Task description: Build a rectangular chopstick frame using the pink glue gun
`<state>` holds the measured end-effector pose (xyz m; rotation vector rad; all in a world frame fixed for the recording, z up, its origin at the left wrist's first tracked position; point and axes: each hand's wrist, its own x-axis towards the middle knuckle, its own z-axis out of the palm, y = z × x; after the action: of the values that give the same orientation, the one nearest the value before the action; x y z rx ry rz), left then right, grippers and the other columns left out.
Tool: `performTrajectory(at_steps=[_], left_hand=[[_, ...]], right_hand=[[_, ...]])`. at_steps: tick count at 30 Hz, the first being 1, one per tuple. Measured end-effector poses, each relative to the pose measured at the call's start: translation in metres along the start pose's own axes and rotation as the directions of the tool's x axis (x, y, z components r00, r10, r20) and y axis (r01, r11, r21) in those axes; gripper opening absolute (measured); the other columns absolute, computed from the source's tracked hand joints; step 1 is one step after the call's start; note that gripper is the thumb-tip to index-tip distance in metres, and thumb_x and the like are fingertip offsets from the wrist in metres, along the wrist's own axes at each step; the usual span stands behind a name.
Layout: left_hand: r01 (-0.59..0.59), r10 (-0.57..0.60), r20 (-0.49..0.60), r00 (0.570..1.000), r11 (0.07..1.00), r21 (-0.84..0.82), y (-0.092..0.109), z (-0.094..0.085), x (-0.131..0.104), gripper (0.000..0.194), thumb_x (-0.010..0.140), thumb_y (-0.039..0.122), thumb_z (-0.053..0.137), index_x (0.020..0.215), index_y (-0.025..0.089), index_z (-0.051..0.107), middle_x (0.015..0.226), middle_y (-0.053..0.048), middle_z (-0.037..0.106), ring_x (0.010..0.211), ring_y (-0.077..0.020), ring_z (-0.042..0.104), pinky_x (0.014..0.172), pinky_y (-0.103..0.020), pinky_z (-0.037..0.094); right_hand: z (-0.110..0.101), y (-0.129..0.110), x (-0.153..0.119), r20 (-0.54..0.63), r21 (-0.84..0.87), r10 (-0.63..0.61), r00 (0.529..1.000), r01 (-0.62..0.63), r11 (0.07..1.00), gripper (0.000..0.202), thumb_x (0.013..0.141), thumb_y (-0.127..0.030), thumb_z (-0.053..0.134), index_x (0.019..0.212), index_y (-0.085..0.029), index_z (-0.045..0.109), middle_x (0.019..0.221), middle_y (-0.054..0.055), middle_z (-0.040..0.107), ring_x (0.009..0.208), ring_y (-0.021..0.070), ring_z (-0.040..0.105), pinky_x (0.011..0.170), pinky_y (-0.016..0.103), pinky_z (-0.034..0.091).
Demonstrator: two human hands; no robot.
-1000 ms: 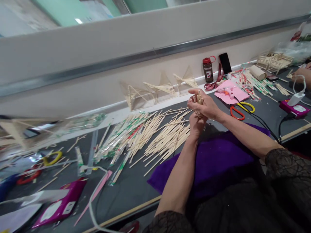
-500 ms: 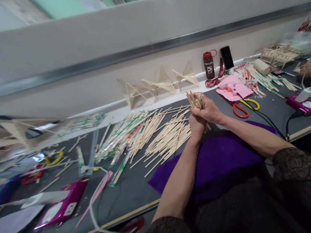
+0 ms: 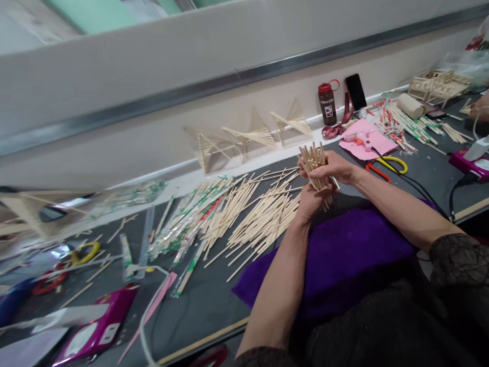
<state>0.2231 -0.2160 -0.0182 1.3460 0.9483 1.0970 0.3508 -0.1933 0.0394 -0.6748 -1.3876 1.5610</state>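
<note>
"So, in the head view, what are the hands doing?"

"They're together on one bundle of wooden chopsticks (image 3: 314,158). The left hand (image 3: 310,198) wraps its lower part, and the right hand (image 3: 338,167) grips higher up, thumb across the front."

"Is the bundle upright?"

"Roughly, with a slight tilt. The upper ends stand uneven, and some lower ends poke out beneath the left hand."

"And where is it?"

"Above the dark tabletop (image 3: 214,306), just beyond the purple cloth (image 3: 355,250) and beside the right end of the loose chopsticks (image 3: 267,214)."

"What lies left of those?"

"Plastic-wrapped chopsticks (image 3: 187,219) with green markings. Behind, three stick frames (image 3: 252,135) stand along the wall."

"And to the right?"

"A glue gun (image 3: 361,136) on a pink sheet (image 3: 362,150), with red-and-yellow-handled scissors (image 3: 382,175) nearer the right forearm. A red-capped water bottle (image 3: 327,107) and a smartphone (image 3: 355,93) stand behind. At the far edge, another person's hand (image 3: 480,109) is partly visible; I can't tell what it holds."
</note>
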Motion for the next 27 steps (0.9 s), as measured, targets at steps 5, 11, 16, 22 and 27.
performTrajectory(at_steps=[5,11,16,22,27], left_hand=[[-0.053,0.056,-0.017,0.998,0.992,0.114,-0.003,-0.006,0.004,0.012,0.058,0.021,0.079,0.065,0.018,0.07,0.064,0.0,0.065,0.06,-0.0136,0.057,0.061,-0.025,0.046],[-0.04,0.042,-0.032,0.999,0.997,0.065,-0.004,-0.004,0.0,0.016,0.061,0.028,0.081,0.067,0.018,0.069,0.063,0.001,0.064,0.058,-0.0145,0.057,0.06,-0.026,0.047],[-0.074,0.086,-0.168,0.982,0.994,0.075,-0.005,0.002,0.006,0.02,0.061,0.027,0.084,0.074,0.018,0.071,0.067,0.0,0.068,0.066,-0.0175,0.063,0.065,-0.027,0.05],[0.045,-0.033,-0.119,0.992,0.994,0.097,-0.002,0.002,0.003,0.028,0.055,0.025,0.083,0.077,0.015,0.07,0.075,-0.002,0.07,0.072,-0.0204,0.066,0.07,-0.031,0.053],[0.12,-0.115,0.137,0.984,0.992,-0.026,0.004,-0.002,-0.005,0.035,0.047,0.026,0.086,0.074,0.015,0.067,0.072,-0.001,0.066,0.062,-0.0155,0.06,0.061,-0.03,0.053]], right_hand=[[0.006,-0.002,-0.003,-0.097,-0.024,-0.01,0.995,0.008,1.0,0.044,0.049,-0.026,0.084,0.091,-0.021,0.072,0.091,0.004,0.073,0.094,0.0225,0.068,0.087,0.039,0.055],[0.007,-0.002,-0.005,-0.028,-0.167,-0.009,1.0,0.004,0.986,0.03,0.058,-0.033,0.081,0.084,-0.02,0.071,0.085,0.001,0.071,0.087,0.0195,0.067,0.086,0.039,0.055],[0.008,0.003,0.001,-0.062,-0.135,-0.075,0.995,0.067,0.989,0.055,0.053,-0.027,0.084,0.105,-0.022,0.067,0.096,0.003,0.069,0.097,0.021,0.065,0.087,0.038,0.054],[0.009,0.008,0.001,-0.109,-0.228,-0.123,0.986,0.096,0.969,0.029,0.056,-0.023,0.073,0.083,-0.018,0.063,0.077,-0.002,0.059,0.074,0.0141,0.056,0.075,0.033,0.049],[0.008,0.0,-0.004,0.139,-0.169,-0.1,0.985,0.123,0.978,0.017,0.057,-0.023,0.068,0.068,-0.017,0.057,0.067,-0.002,0.058,0.064,0.0118,0.053,0.065,0.029,0.044]])
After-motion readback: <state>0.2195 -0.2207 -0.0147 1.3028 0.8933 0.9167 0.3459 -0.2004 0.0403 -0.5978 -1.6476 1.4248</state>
